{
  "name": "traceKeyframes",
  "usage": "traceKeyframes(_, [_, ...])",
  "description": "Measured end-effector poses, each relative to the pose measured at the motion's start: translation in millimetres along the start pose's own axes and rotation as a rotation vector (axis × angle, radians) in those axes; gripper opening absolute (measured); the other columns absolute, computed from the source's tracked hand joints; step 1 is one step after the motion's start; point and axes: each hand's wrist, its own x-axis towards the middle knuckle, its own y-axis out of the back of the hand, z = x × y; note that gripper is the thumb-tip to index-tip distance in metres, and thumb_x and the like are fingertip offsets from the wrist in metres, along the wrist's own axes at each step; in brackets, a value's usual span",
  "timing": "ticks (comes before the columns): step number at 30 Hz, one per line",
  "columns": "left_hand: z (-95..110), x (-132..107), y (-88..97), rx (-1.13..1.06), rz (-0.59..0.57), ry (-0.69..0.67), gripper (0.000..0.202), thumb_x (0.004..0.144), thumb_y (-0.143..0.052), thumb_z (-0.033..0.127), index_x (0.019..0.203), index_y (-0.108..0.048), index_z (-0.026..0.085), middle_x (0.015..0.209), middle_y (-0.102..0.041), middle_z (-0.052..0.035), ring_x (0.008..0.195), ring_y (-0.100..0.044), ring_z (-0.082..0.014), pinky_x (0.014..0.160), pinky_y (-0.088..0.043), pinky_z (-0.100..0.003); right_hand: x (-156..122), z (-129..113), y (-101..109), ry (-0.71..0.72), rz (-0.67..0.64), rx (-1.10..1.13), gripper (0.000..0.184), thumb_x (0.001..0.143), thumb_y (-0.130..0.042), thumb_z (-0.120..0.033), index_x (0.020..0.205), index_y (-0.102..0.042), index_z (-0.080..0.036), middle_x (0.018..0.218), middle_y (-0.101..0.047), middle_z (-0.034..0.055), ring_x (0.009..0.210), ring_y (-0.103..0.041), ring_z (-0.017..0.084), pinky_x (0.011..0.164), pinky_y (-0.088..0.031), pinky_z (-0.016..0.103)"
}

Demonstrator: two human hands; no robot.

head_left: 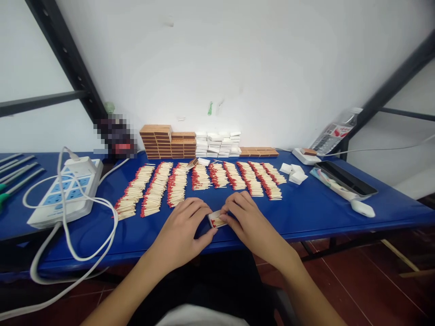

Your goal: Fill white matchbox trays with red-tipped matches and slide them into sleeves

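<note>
A small white matchbox tray [211, 222] lies at the table's front edge, with red-headed matches [218, 222] inside it. My left hand [185, 231] holds the tray's left end, thumb at the near side and fingers at the far side. Closed over the right part of the tray, my right hand [249, 222] has its thumb and fingertips on the matches; its fingers hide that end. Just beyond my hands, loose matches [176, 183] are spread in several slanting rows.
Stacked brown matchbox sleeves [156, 142] and white trays [217, 145] stand along the wall. A few loose trays [294, 172] lie to the right, near a black phone [348, 178] and a plastic bottle [336, 133]. At left is a power strip [68, 194] with looping white cables [113, 226].
</note>
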Motion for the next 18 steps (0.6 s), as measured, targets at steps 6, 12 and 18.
traceKeyframes(6, [1,0,1.1,-0.014,-0.010,0.017,0.022,0.099,-0.074,0.019,0.120,-0.067,0.022,0.121,-0.076,-0.0085,0.122,-0.068,-0.0302,0.108,-0.057,-0.051,-1,6,5,-0.020,0.035,0.026,0.014,0.114,-0.054,-0.026,0.108,-0.066,-0.024,0.108,-0.067,0.0078,0.106,-0.060,0.026,0.097,-0.052,0.044])
traceKeyframes(12, [0,-1,0.2,-0.010,0.021,0.021,0.024,0.099,-0.071,0.019,0.122,-0.066,0.021,0.122,-0.076,-0.0101,0.120,-0.070,-0.0297,0.107,-0.058,-0.050,-16,57,32,-0.102,0.242,-0.138,0.013,0.111,-0.060,-0.029,0.102,-0.067,-0.024,0.102,-0.071,0.0084,0.101,-0.063,0.029,0.096,-0.052,0.048])
traceKeyframes(18, [0,-2,0.3,-0.005,-0.055,0.032,0.021,0.102,-0.070,0.021,0.123,-0.066,0.022,0.124,-0.076,-0.0092,0.120,-0.069,-0.0294,0.108,-0.057,-0.049,-35,103,39,-0.164,0.185,-0.260,0.013,0.107,-0.062,-0.030,0.106,-0.074,-0.024,0.103,-0.071,0.0110,0.103,-0.060,0.033,0.096,-0.053,0.052])
